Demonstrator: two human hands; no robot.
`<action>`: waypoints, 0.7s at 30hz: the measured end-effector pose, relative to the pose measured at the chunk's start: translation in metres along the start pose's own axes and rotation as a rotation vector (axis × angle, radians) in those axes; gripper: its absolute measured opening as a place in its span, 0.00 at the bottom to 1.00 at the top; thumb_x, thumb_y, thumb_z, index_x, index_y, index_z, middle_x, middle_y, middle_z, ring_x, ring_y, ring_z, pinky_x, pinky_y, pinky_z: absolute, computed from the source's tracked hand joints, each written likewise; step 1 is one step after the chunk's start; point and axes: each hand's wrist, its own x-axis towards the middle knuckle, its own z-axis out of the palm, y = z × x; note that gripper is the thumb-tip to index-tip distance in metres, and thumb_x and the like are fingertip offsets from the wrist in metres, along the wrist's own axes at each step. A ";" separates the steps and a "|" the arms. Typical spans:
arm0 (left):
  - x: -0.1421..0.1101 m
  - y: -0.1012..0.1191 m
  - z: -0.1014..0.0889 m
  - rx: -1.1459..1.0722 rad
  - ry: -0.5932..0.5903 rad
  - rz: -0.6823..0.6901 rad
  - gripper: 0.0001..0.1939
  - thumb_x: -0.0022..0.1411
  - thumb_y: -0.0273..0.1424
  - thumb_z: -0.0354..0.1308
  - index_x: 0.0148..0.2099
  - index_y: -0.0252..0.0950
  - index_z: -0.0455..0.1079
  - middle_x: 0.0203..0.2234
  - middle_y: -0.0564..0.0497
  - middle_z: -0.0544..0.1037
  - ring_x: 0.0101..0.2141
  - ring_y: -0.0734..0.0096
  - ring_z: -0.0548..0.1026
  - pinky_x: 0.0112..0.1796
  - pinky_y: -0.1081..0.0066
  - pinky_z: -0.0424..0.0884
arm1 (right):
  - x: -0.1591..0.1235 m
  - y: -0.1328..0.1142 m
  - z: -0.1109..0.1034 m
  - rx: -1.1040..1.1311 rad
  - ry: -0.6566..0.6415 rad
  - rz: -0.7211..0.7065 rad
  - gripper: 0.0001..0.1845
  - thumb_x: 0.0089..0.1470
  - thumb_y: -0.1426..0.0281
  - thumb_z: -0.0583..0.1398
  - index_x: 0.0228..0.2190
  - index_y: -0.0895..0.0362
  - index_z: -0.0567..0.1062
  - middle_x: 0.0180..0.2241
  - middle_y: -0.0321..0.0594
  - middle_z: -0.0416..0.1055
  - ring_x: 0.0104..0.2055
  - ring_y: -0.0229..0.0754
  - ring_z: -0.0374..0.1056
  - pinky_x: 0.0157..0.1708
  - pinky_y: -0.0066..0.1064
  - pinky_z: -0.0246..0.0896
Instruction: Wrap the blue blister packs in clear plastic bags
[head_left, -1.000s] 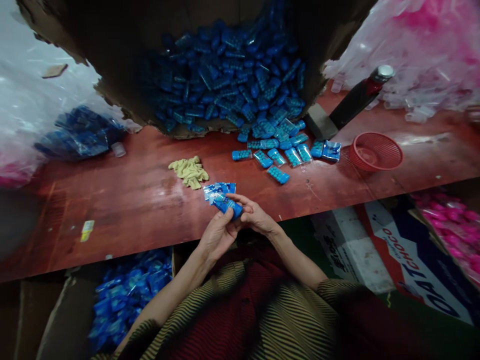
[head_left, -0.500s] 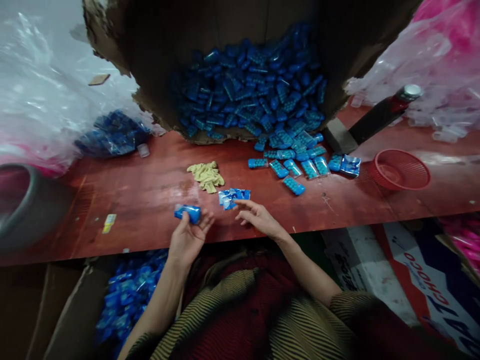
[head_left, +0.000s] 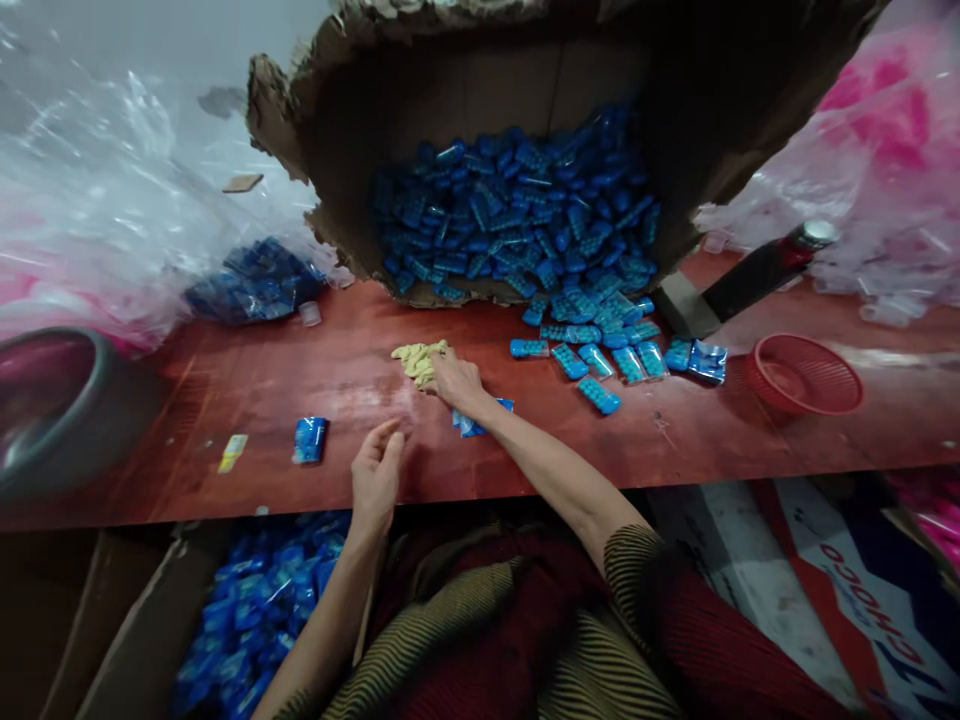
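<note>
My right hand (head_left: 459, 384) reaches across the red table, its fingers closed down on a crumpled yellow cloth (head_left: 417, 362); the fingertips are partly hidden. Under the right wrist lie several flat blue printed packets (head_left: 472, 424), partly covered by the forearm. Near the front edge, my left hand (head_left: 378, 472) is empty, fingers loosely curled and the thumb apart. Left of it a blue wrapped pack (head_left: 309, 440) lies on the table, not touched by either hand.
A torn cardboard box (head_left: 480, 300) holds many blue bottles, some spilled onto the table (head_left: 352, 345). A red basket (head_left: 806, 375) and a dark upright tool (head_left: 757, 275) stand at right. At left are a grey tub (head_left: 82, 420) and plastic bags (head_left: 112, 200).
My left hand has let go of the blue pack, which now lies further left on the table. My right hand has moved forward and left from above the packets onto the yellow cloth.
</note>
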 end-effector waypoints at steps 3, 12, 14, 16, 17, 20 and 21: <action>0.028 0.006 0.009 0.351 0.028 0.363 0.20 0.58 0.36 0.54 0.51 0.34 0.65 0.50 0.41 0.71 0.51 0.63 0.69 0.54 0.61 0.61 | 0.013 -0.008 0.007 0.144 -0.035 -0.080 0.20 0.55 0.63 0.58 0.48 0.56 0.68 0.49 0.47 0.67 0.44 0.46 0.69 0.42 0.34 0.62; 0.106 -0.021 0.037 1.140 -0.112 0.516 0.28 0.58 0.37 0.53 0.59 0.32 0.61 0.61 0.34 0.57 0.61 0.39 0.51 0.55 0.42 0.49 | -0.041 0.044 -0.034 0.200 0.033 -0.126 0.14 0.60 0.69 0.53 0.44 0.57 0.74 0.44 0.42 0.72 0.47 0.41 0.66 0.48 0.31 0.58; 0.107 -0.029 0.039 1.200 -0.094 0.546 0.26 0.60 0.35 0.50 0.59 0.33 0.62 0.62 0.35 0.57 0.60 0.39 0.51 0.55 0.43 0.48 | -0.066 0.066 -0.040 0.099 0.043 -0.043 0.18 0.59 0.66 0.55 0.49 0.57 0.71 0.46 0.44 0.70 0.49 0.43 0.64 0.48 0.33 0.57; 0.107 -0.032 0.041 1.193 -0.058 0.556 0.24 0.61 0.33 0.47 0.58 0.34 0.63 0.60 0.36 0.59 0.59 0.43 0.54 0.55 0.46 0.49 | -0.087 0.076 -0.039 -0.008 0.016 0.011 0.23 0.57 0.63 0.57 0.53 0.57 0.67 0.48 0.47 0.67 0.50 0.47 0.62 0.48 0.37 0.58; 0.107 -0.031 0.043 1.178 -0.038 0.552 0.23 0.61 0.32 0.46 0.57 0.34 0.65 0.59 0.36 0.61 0.58 0.44 0.56 0.55 0.47 0.50 | -0.095 0.077 -0.036 -0.048 0.011 0.029 0.25 0.57 0.62 0.57 0.54 0.57 0.66 0.50 0.48 0.66 0.50 0.48 0.61 0.48 0.38 0.58; 0.109 -0.026 0.050 1.128 0.010 0.528 0.20 0.61 0.30 0.45 0.53 0.34 0.68 0.56 0.37 0.66 0.55 0.48 0.60 0.53 0.51 0.55 | -0.104 0.065 -0.023 -0.137 0.039 0.066 0.28 0.56 0.60 0.57 0.56 0.56 0.64 0.53 0.50 0.62 0.50 0.52 0.58 0.46 0.42 0.57; 0.110 -0.023 0.052 1.119 0.016 0.518 0.20 0.61 0.30 0.45 0.52 0.34 0.69 0.55 0.37 0.66 0.55 0.49 0.61 0.52 0.51 0.56 | -0.103 0.060 -0.019 -0.159 0.044 0.068 0.27 0.56 0.60 0.57 0.56 0.55 0.64 0.54 0.50 0.62 0.50 0.53 0.58 0.45 0.42 0.56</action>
